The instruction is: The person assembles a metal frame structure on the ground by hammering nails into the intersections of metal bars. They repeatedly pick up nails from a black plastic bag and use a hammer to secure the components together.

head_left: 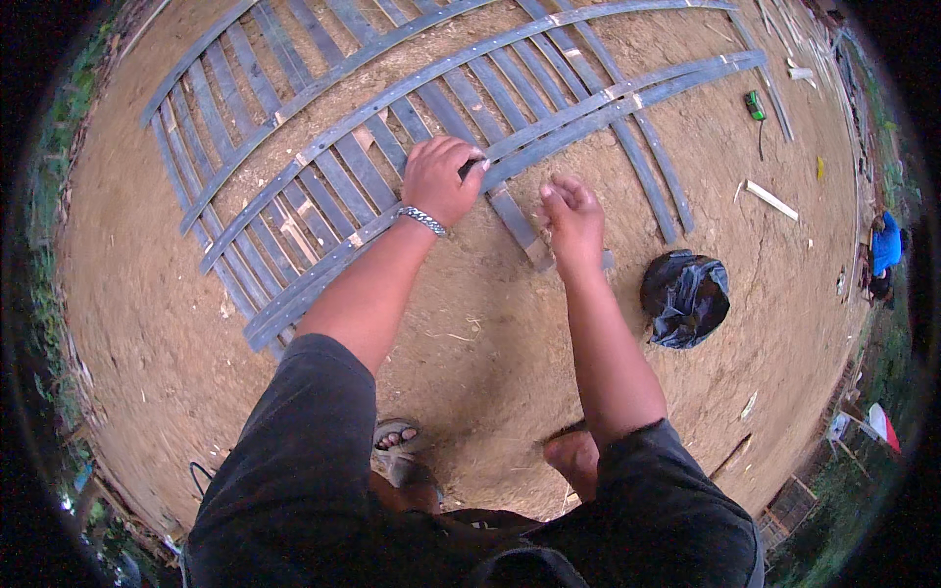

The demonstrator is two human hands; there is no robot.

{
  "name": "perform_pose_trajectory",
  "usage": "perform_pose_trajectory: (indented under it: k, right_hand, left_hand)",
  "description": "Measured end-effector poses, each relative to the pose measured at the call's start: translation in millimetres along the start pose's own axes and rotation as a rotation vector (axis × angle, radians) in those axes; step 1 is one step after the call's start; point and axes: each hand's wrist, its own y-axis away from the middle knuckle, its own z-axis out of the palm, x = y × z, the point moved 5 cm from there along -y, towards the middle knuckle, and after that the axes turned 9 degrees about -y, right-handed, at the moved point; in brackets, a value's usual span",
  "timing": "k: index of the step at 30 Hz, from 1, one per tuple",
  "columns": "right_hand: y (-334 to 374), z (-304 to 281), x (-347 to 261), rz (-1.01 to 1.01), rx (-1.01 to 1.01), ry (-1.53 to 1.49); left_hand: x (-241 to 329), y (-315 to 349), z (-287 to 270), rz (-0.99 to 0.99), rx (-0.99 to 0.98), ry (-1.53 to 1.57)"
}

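Note:
A large lattice of grey-painted wooden slats (pixel 333 157) lies on the dirt ahead of me. My left hand (pixel 443 181), with a chain bracelet at the wrist, is curled over the edge of the nearest long slat (pixel 559 142). Something dark shows between its thumb and forefinger; what it is I cannot make out. To the right, my right hand (pixel 576 220) is closed in a pinch above the ground, and any small thing in it is hidden. Between the two hands a short grey slat (pixel 515 220) sticks out toward me, its near end bare wood.
A black plastic bag (pixel 686 299) stands open right of my right forearm. Farther off lie a green corded tool (pixel 754 106) and a pale wood strip (pixel 771 199). A person in blue (pixel 885 245) is at the far right. My feet are close below.

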Motion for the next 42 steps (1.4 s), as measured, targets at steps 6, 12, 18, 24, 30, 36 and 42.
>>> perform_pose_trajectory:
  k: [6, 12, 18, 24, 30, 36, 42]
  right_hand:
    - [50, -43, 1, 0.109, 0.029, 0.073]
    - [64, -53, 9, 0.033, 0.011, 0.112]
    - [69, -60, 17, 0.001, -0.006, 0.180]
    - [78, -54, 1, -0.086, 0.000, 0.467]
    - [110, -110, 6, -0.436, 0.166, 0.919]
    - [163, -149, 31, -0.001, 0.118, 1.085]
    - [170, -180, 58, 0.028, 0.096, 0.860]
  left_hand:
    - [8, 0, 3, 0.149, -0.008, -0.054]
    - [13, 1, 7, 0.197, -0.020, -0.096]
    - [14, 0, 6, 0.219, 0.017, -0.072]
    - [14, 1, 8, 0.239, 0.001, -0.087]
    - [13, -1, 7, 0.242, 0.005, -0.086]
    - [14, -1, 4, 0.240, -0.014, -0.067]
    - [13, -1, 5, 0.212, -0.035, -0.048]
